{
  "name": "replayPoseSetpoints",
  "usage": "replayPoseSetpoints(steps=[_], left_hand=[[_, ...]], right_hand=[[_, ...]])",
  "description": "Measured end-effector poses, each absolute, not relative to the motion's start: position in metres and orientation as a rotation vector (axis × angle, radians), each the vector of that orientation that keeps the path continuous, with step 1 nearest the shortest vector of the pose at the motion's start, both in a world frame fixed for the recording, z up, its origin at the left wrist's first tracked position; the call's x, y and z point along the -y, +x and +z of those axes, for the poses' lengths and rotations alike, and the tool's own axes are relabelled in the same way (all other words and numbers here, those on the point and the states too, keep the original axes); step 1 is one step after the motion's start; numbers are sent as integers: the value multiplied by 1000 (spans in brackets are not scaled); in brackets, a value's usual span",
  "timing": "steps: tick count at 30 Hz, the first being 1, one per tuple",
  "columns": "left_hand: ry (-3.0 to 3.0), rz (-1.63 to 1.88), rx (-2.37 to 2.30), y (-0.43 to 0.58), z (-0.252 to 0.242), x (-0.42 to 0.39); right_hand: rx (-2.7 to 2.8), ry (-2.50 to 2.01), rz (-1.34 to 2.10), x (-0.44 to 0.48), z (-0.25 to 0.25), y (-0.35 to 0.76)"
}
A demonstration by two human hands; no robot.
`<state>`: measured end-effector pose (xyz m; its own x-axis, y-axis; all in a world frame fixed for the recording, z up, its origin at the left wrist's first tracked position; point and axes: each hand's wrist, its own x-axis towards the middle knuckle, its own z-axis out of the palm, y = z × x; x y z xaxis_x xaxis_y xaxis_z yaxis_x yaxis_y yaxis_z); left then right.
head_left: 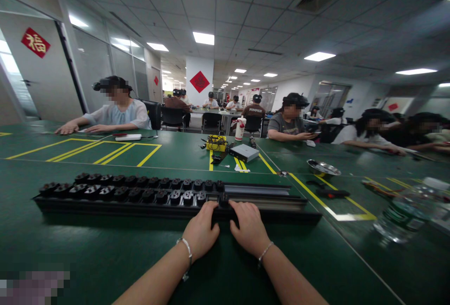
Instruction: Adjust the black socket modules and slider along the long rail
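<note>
A long black rail (140,209) lies across the green table in front of me, with round black socket modules (147,195) lined up along it. One module (223,199) sits apart from the row, to the right of the others. My left hand (202,229) closes in on that module from the left, fingertips at its side and on the rail edge. From the other side my right hand (249,228) meets it with its fingertips. Both thumbs point toward each other below the rail. Behind, a second rail (256,189) carries another row of modules; its right stretch is bare.
A clear water bottle (404,211) and a metal bowl (323,168) stand at the right. Farther back are a grey box (243,153), a yellow box with wires (216,143) and a white bottle (240,129). Yellow tape marks the table (105,248). Several people sit around.
</note>
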<state>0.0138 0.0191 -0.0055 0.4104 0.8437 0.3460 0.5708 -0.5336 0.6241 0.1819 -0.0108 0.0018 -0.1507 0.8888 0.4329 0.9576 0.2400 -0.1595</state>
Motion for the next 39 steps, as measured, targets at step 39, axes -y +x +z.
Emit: replayPoseSetpoints(steps=[39], left_hand=[[2247, 994, -1112, 13, -6, -21]], right_hand=[[2085, -1692, -236, 11, 0, 182]])
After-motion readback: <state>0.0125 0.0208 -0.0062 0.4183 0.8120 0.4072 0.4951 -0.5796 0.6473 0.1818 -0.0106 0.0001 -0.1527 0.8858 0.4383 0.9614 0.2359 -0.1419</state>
